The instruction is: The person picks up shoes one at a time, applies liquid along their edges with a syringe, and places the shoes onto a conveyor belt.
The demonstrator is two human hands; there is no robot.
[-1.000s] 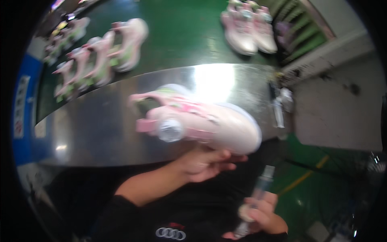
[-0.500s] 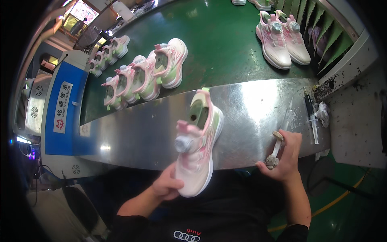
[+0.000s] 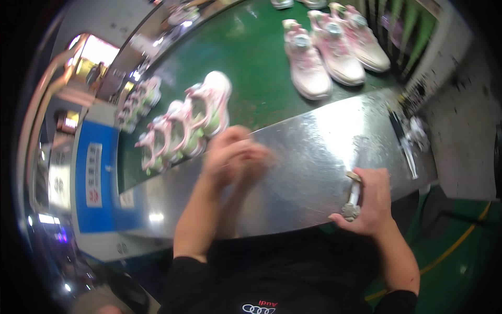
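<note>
My left hand (image 3: 230, 157) is over the metal ledge (image 3: 293, 199), beside the nearest shoe of the left group. Its fingers are smeared by motion and I see no shoe in them. My right hand (image 3: 368, 201) is closed around a short white stick-like tool (image 3: 354, 194) with lumpy beige-grey ends, above the ledge at the right. Several pink-and-white sneakers (image 3: 214, 102) with green soles lie on their sides in a row at the left. A pink-and-white sneaker (image 3: 308, 70) with a dial stands upright on the green belt, beside two more sneakers (image 3: 340, 55).
A syringe (image 3: 402, 138) with a dark barrel and crumpled white paper (image 3: 419, 133) lie at the ledge's right end. Green flaps (image 3: 413, 42) hang at an opening, far right. A blue-and-white machine panel (image 3: 97, 172) borders the left. More sneakers (image 3: 138, 102) lie farther left.
The sneaker that my left hand held now stands upright left of the far-right pair. My left hand is away from it, over the ledge. My right hand still grips the tool. The view has turned slightly.
</note>
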